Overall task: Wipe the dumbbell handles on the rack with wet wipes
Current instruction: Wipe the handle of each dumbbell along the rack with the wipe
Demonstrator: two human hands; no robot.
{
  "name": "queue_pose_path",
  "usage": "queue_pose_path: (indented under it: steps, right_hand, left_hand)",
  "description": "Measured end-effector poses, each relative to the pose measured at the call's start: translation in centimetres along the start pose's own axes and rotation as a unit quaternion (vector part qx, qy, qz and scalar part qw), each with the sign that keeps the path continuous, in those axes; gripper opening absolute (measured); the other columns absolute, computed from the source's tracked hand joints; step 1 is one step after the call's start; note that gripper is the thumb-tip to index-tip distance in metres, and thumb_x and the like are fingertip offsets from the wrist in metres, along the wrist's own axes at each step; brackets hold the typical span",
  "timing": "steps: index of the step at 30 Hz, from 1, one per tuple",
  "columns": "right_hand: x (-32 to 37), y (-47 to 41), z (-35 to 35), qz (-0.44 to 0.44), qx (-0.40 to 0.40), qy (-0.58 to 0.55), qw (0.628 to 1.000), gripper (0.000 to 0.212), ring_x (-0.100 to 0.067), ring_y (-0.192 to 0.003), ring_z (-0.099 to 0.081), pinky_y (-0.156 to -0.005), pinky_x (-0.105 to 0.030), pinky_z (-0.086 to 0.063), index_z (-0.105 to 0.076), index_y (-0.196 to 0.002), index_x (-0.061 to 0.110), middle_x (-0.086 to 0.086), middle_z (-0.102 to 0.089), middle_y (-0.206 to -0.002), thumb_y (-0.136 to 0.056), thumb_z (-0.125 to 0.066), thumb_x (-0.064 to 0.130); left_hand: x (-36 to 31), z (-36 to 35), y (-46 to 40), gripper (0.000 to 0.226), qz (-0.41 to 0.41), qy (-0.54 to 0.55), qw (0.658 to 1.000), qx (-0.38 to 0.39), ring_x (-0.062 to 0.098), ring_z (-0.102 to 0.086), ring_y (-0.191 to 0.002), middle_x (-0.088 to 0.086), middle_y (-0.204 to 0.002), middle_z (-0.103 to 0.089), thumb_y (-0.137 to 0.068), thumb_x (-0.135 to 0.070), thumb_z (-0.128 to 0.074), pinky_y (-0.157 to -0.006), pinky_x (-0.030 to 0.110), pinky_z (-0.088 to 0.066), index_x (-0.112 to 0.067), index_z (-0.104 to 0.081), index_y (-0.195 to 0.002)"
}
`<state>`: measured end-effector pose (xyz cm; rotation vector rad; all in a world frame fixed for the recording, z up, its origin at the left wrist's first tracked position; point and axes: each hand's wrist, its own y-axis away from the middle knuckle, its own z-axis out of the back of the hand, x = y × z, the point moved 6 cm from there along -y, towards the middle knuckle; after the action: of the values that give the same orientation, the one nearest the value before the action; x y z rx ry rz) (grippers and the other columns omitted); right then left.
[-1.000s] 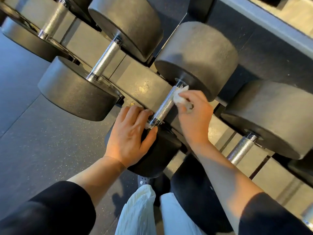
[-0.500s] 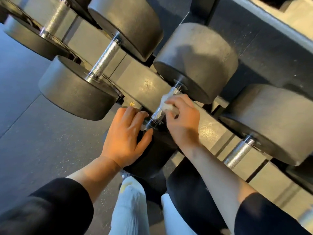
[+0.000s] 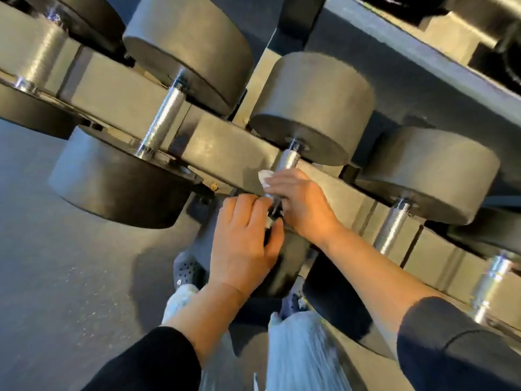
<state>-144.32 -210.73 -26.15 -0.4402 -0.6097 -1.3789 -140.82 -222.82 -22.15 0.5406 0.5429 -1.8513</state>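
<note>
A row of black round-headed dumbbells lies on a slanted rack (image 3: pixel 225 148). On the middle dumbbell, my right hand (image 3: pixel 301 201) grips the near part of the knurled steel handle (image 3: pixel 289 160) with a white wet wipe (image 3: pixel 265 177) wrapped under its fingers; a corner of the wipe sticks out to the left. My left hand (image 3: pixel 242 241) rests with spread fingers on this dumbbell's near head (image 3: pixel 287 263), which it mostly hides. The far head (image 3: pixel 313 108) is in full view.
Neighbouring dumbbells sit close on both sides, with handles at left (image 3: pixel 165 119) and right (image 3: pixel 393 224). An upper rack shelf (image 3: pixel 423 55) runs across the top right. Dark rubber floor (image 3: pixel 70 277) spreads to the left. My legs and shoes stand below the hands.
My right hand has slid the wipe down the handle from the far head toward the near head. The left hand has stayed on the near head. The camera has shifted.
</note>
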Motion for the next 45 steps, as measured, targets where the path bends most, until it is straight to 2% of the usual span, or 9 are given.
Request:
queue_pose_path:
  steps: [6,11,14,19,27,34,37,41,45]
  right_hand:
    - [0.7,0.2,0.0,-0.112,0.048,-0.012,0.992,0.044,-0.014,-0.104,-0.058,-0.091,-0.006,-0.040,-0.075,-0.093,0.005,-0.011,-0.070,-0.102,-0.067,-0.054,-0.024]
    - [2.4,-1.7,1.6,-0.114,-0.104,0.071,0.985,0.035,-0.020,-0.101,-0.061,-0.095,-0.002,-0.034,-0.074,-0.093,0.001,-0.012,-0.070,-0.101,-0.070,-0.054,-0.017]
    - [2.5,-3.2,1.7,-0.088,-0.149,0.123,0.977,0.029,-0.026,-0.107,-0.059,-0.101,-0.023,-0.042,-0.071,-0.101,-0.003,-0.017,-0.068,-0.106,-0.077,-0.056,-0.010]
    - [1.7,-2.8,0.2,-0.073,0.012,0.308,0.948,0.037,-0.030,-0.127,-0.048,-0.107,-0.042,-0.036,-0.062,-0.117,0.003,-0.012,-0.059,-0.127,-0.080,-0.062,-0.002]
    - [1.8,-1.3,-1.1,-0.055,0.097,0.241,0.964,0.049,-0.032,-0.126,-0.049,-0.107,-0.047,-0.037,-0.062,-0.120,0.000,-0.016,-0.059,-0.128,-0.073,-0.070,-0.011]
    - [2.1,-1.0,-0.9,-0.073,0.132,0.189,0.970,0.041,-0.018,-0.123,-0.053,-0.108,-0.028,-0.032,-0.068,-0.114,0.011,-0.004,-0.064,-0.123,-0.076,-0.068,-0.006]
    - [1.6,-0.8,-0.9,-0.103,0.134,0.183,0.969,0.039,-0.012,-0.120,-0.053,-0.089,-0.021,-0.022,-0.072,-0.106,0.023,0.009,-0.066,-0.118,-0.076,-0.068,-0.002]
    - [1.4,-0.3,-0.5,-0.124,0.086,0.093,0.984,0.032,-0.016,-0.098,-0.061,-0.090,-0.015,-0.030,-0.076,-0.090,0.019,0.005,-0.071,-0.096,-0.073,-0.068,-0.006]
    - [1.5,2.5,2.6,-0.183,-0.153,0.052,0.970,0.035,-0.014,-0.093,-0.059,-0.085,-0.016,-0.045,-0.074,-0.095,0.011,0.007,-0.067,-0.095,-0.075,-0.061,-0.014]
  left_hand:
    - [3.3,1.4,-0.7,0.032,0.084,0.234,0.968,-0.035,0.016,-0.047,-0.093,0.005,-0.100,-0.055,-0.090,-0.019,-0.036,-0.074,0.015,-0.032,-0.009,-0.061,-0.107]
    - [7.6,1.1,-2.8,0.028,0.142,0.261,0.955,-0.027,0.014,-0.048,-0.094,0.006,-0.102,-0.055,-0.089,-0.011,-0.040,-0.075,0.014,-0.028,-0.008,-0.061,-0.107]
    - [8.0,-0.7,-2.7,0.026,0.102,0.248,0.963,0.018,0.020,-0.048,-0.097,0.011,-0.103,-0.056,-0.089,-0.008,-0.042,-0.080,0.016,-0.029,-0.007,-0.061,-0.107]
    - [8.2,-1.3,-2.7,0.027,0.095,0.240,0.965,0.033,0.027,-0.048,-0.102,0.011,-0.106,-0.056,-0.090,-0.010,-0.041,-0.082,0.023,-0.032,-0.008,-0.060,-0.109]
    - [8.1,-1.1,-2.6,0.033,0.088,0.242,0.966,0.032,0.023,-0.047,-0.099,0.012,-0.103,-0.056,-0.089,-0.019,-0.033,-0.078,0.018,-0.029,-0.007,-0.059,-0.107]
    - [8.0,-1.1,-2.5,0.031,0.085,0.250,0.964,0.038,0.027,-0.050,-0.095,0.012,-0.100,-0.055,-0.089,-0.017,-0.034,-0.072,0.019,-0.031,-0.007,-0.059,-0.106]
    - [8.0,-1.0,-2.6,0.030,0.080,0.240,0.967,0.033,0.027,-0.050,-0.093,0.015,-0.099,-0.055,-0.089,-0.016,-0.035,-0.069,0.017,-0.028,-0.005,-0.059,-0.104]
    - [7.9,-0.9,-2.6,0.030,0.070,0.214,0.974,0.028,0.027,-0.050,-0.093,0.016,-0.098,-0.055,-0.090,-0.015,-0.034,-0.069,0.014,-0.028,-0.003,-0.058,-0.103]
    - [7.9,-0.9,-2.6,0.031,0.086,0.210,0.974,0.024,0.021,-0.048,-0.095,0.012,-0.099,-0.055,-0.089,-0.017,-0.033,-0.069,0.005,-0.031,-0.005,-0.058,-0.104]
